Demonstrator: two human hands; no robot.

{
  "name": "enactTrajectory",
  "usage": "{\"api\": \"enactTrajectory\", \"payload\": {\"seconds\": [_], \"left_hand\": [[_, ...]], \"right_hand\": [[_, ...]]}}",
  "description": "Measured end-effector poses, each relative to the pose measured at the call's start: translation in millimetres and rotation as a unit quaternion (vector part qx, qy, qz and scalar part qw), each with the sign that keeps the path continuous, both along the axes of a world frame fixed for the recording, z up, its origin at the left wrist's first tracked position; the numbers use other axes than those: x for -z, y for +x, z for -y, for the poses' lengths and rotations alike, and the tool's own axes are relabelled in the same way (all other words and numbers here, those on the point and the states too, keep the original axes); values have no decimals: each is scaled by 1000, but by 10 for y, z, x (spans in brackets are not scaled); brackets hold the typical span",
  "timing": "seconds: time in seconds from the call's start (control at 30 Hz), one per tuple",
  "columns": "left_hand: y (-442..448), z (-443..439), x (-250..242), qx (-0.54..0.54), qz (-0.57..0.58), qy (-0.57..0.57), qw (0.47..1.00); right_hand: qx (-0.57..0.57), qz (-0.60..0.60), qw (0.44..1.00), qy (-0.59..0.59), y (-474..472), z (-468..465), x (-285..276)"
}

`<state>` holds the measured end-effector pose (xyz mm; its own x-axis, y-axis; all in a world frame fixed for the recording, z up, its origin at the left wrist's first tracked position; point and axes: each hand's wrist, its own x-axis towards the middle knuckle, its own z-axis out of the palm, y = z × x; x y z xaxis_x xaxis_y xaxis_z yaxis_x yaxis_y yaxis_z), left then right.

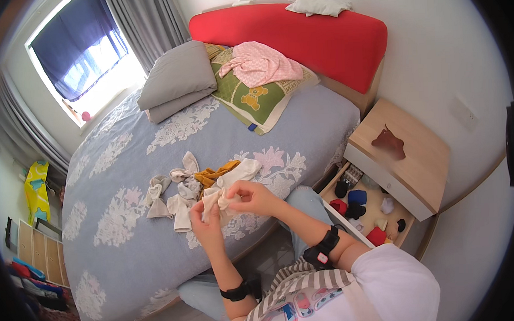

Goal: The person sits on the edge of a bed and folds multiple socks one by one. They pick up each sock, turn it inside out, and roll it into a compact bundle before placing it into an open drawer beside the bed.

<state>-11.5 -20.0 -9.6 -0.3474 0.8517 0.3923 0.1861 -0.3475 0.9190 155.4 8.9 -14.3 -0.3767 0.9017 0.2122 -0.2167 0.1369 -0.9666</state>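
Observation:
My left hand (206, 229) and my right hand (254, 199) are close together over the near side of the bed, both pinching a cream sock (215, 199) that looks knotted or bunched. Just beyond my fingers lies a loose heap of socks on the bedspread. A mustard sock (216, 173) and a white sock (246, 169) are behind the held one. To the left are a knotted grey-beige pair (156, 195), another cream sock (182, 213) and a pale pinkish sock (190, 163).
An open drawer (350, 229) with several rolled socks stands at my right, below a wooden nightstand top (428, 153) bearing a brown pouch (388, 144). Farther back on the bed are a folded grey quilt (180, 77), a green pillow (261, 111) and a pink cloth (263, 65).

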Motion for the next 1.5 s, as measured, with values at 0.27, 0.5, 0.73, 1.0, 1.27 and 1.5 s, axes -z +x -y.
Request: {"api": "enactTrajectory", "payload": {"seconds": [0.27,0.5,0.73,1.0,1.27,1.5], "left_hand": [[-219,111,-51,53,65,-168,982],[-207,119,4,117,47,-185,975],[-188,80,17,206,99,-196,953],[-163,171,-33,271,215,-124,930],[-98,190,-115,267,147,-121,945],[-94,116,-76,142,241,-3,960]], "right_hand": [[-44,-251,959,-124,68,-3,14],[-59,-302,938,-159,80,-21,59],[-80,-376,905,-183,92,-81,90],[-69,-411,875,-246,115,-77,75],[-42,-448,840,-303,27,-92,105],[-58,-444,836,-318,-17,-67,67]]}}
